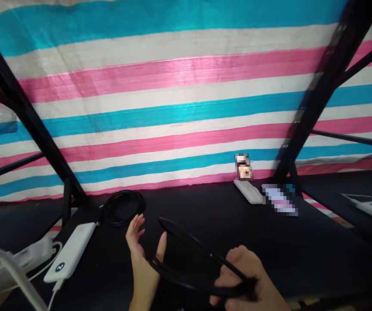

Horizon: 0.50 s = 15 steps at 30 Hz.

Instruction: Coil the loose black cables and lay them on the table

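A black cable (186, 285), wound into a loose loop, is held up over the black tabletop. My right hand (247, 276) has its fingers wrapped round one end of the loop. At the loop's other end, my left hand (145, 263) is raised with fingers and thumb spread apart. The cable passes close by that thumb, perhaps touching its base. Behind my left hand lies another coiled black cable (124, 208), flat on the table.
A white power bank (71, 252) with a lit display lies at left beside a white power strip (24, 257). Farther back are a pale flat case (248, 192) and blurred-out items. Black metal posts (27, 108) flank the black table (186, 201); a striped sheet (173, 112) hangs behind.
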Motion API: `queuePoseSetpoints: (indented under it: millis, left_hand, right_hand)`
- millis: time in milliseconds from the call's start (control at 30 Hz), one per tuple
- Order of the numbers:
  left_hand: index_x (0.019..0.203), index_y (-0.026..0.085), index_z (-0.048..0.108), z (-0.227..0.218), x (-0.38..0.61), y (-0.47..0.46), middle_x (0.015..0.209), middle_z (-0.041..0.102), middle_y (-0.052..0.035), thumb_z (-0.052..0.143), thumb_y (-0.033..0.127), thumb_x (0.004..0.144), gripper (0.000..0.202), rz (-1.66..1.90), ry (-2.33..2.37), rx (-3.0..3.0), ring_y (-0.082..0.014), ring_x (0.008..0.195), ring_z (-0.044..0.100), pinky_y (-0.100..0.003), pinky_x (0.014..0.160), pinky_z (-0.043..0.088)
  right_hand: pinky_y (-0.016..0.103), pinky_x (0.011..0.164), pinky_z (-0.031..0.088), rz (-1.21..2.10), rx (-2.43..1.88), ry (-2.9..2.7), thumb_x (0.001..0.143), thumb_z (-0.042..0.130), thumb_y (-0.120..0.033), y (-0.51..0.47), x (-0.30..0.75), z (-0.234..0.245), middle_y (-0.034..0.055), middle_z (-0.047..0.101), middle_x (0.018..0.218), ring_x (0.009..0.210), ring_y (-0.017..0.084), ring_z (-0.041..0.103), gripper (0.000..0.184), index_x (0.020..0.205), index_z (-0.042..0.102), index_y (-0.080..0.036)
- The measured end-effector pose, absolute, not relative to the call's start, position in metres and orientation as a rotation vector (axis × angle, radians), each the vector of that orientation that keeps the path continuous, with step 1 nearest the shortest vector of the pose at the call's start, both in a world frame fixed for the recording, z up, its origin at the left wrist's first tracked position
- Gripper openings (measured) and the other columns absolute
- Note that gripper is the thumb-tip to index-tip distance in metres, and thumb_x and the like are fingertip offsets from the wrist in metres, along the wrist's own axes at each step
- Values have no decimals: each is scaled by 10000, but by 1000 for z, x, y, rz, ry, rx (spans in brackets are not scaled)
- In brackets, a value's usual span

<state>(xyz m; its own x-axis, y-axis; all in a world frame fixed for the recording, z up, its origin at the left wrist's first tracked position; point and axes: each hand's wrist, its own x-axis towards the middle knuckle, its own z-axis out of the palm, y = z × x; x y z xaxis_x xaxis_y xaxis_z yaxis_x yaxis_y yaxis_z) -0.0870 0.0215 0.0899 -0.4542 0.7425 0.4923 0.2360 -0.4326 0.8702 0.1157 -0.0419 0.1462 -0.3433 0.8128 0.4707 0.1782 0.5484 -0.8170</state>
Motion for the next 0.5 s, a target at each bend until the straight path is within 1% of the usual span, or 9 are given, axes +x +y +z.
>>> queuePoseSetpoints:
  millis: [67, 100, 167, 233, 267, 333, 367, 433, 500]
  left_hand:
    - [1234, 206, 433, 99, -90, 18, 1151, 582, -116, 683, 365, 693, 617, 1709, 1210, 1353, -250, 1060, 548, -379, 884, 414]
    - [1159, 186, 497, 104, -91, 15, 1034, 640, -106, 667, 393, 707, 525, 1564, 1101, 1342, -241, 980, 590, -362, 846, 436]
    - [856, 162, 598, 112, -89, 5, 757, 672, -69, 638, 434, 728, 303, 1381, 1005, 1265, -190, 734, 626, -295, 696, 467]
    - [576, 169, 520, 115, -85, -3, 516, 589, -17, 637, 454, 720, 340, 1398, 1049, 1095, -109, 466, 519, -232, 506, 410]
    - [507, 176, 462, 115, -83, -7, 422, 518, 16, 657, 450, 697, 386, 1452, 1077, 986, -72, 375, 425, -214, 447, 365]
    - [501, 180, 453, 114, -81, -11, 324, 389, 80, 733, 400, 595, 368, 1572, 1100, 770, -35, 306, 292, -189, 392, 296]
    - [533, 179, 481, 114, -82, -12, 317, 369, 100, 769, 352, 523, 336, 1625, 1103, 680, -27, 301, 271, -178, 381, 276]
    - [640, 173, 548, 114, -85, -13, 397, 482, 85, 789, 257, 420, 337, 1690, 1143, 538, -32, 336, 333, -163, 380, 273]
    - [717, 168, 584, 116, -89, -14, 569, 621, 21, 773, 217, 389, 382, 1694, 1218, 475, -64, 425, 452, -172, 411, 328]
  right_hand:
    - [202, 452, 428, 913, -735, -1837, 760, 623, -480, -45, 117, 148, 25, 635, 528, 500, 133, 565, 273, 703, 765, -254]
    - [209, 455, 428, 926, -701, -1836, 767, 596, -525, -45, 117, 147, 24, 618, 497, 476, 129, 551, 332, 667, 760, -254]
    - [229, 477, 436, 839, -669, -1813, 763, 591, -543, -41, 118, 142, 19, 588, 446, 452, 131, 534, 358, 597, 741, -264]
    - [260, 522, 459, 694, -762, -1693, 750, 628, -488, -31, 119, 132, 15, 580, 437, 462, 145, 541, 291, 597, 728, -261]
    - [274, 529, 467, 663, -840, -1606, 752, 637, -456, -25, 119, 126, 13, 579, 441, 460, 151, 541, 256, 632, 727, -248]
    - [281, 499, 469, 751, -964, -1477, 789, 607, -422, -14, 119, 117, 3, 558, 446, 429, 144, 518, 249, 752, 720, -203]
    - [277, 497, 475, 813, -1008, -1447, 805, 591, -408, -9, 119, 114, -3, 552, 461, 432, 140, 517, 253, 815, 709, -184]
    - [269, 554, 504, 858, -1057, -1461, 803, 601, -364, -5, 118, 114, 5, 595, 569, 523, 144, 568, 242, 931, 678, -174]
    - [262, 671, 522, 785, -1096, -1502, 754, 653, -301, -8, 116, 121, 26, 646, 753, 688, 158, 622, 301, 1035, 639, -192]
